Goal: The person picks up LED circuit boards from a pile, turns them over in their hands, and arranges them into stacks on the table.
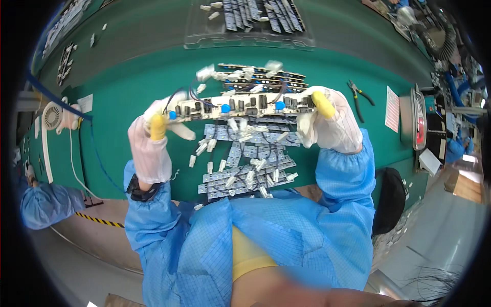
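Note:
Both my hands wear white gloves with yellow finger cots and hold one long narrow circuit board [245, 106] level above the green mat. My left hand [153, 134] grips its left end, where dark wires loop off it. My right hand [327, 118] grips its right end. The board carries black capacitors and blue round parts. Under it lies a heap of small grey LED strips with white connectors [245, 163]. Just beyond it is a stack of similar boards [266, 77].
A clear plastic tray [250, 23] with more strips sits at the far edge. Black pliers [358, 97] and a paper sheet [392, 108] lie right. A small white fan [52, 116] stands left, with another person's blue sleeve [48, 203] below it.

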A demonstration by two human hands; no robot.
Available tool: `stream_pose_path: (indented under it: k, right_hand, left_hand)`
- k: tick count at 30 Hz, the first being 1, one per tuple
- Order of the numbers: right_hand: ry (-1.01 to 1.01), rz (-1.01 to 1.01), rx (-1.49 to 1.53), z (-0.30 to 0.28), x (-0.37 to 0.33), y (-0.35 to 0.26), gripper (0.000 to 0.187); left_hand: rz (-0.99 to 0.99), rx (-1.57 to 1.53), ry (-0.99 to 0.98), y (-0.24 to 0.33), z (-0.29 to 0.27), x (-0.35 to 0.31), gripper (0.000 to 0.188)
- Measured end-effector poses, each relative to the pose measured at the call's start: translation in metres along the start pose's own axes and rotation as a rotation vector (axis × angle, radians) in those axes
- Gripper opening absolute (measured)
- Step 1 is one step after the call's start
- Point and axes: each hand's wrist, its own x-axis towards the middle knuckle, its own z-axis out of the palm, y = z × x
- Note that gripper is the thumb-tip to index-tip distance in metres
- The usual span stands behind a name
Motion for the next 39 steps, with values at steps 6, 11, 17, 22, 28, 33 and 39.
stream_pose_path:
  k: [6, 11, 17, 22, 28, 33, 39]
  right_hand:
    - [0.097, -0.099, -0.396, 0.023, 0.018, 0.001, 0.064]
    - [0.444, -0.266, -1.142, -0.036, 0.046, -0.017, 0.022]
    - [0.229, -0.172, -1.878, -0.084, 0.064, 0.018, 0.014]
    - [0.51, -0.442, -0.815, -0.033, 0.053, -0.004, 0.014]
    - [0.228, -0.792, -1.594, 0.044, 0.012, -0.018, 0.022]
    - [0.282, -0.674, -1.38, 0.026, 0.015, -0.013, 0.054]
    - [0.345, -0.063, -0.636, 0.016, -0.004, -0.014, 0.041]
  left_hand:
    - [-0.074, -0.633, 0.137, -0.012, 0.014, 0.01, 0.038]
    - [-0.161, -0.149, 0.305, -0.1, -0.103, 0.031, 0.022]
    - [-0.244, 0.86, 0.315, -0.146, -0.138, 0.043, 0.04]
    - [-0.083, 0.262, 0.5, -0.037, -0.058, 0.031, 0.032]
    - [-0.289, -0.96, -0.236, 0.045, 0.012, 0.0, 0.098]
    - [-0.27, -0.74, -0.227, 0.032, 0.015, -0.008, 0.047]
    - [0.087, -0.441, -0.164, 0.026, 0.021, -0.005, 0.052]
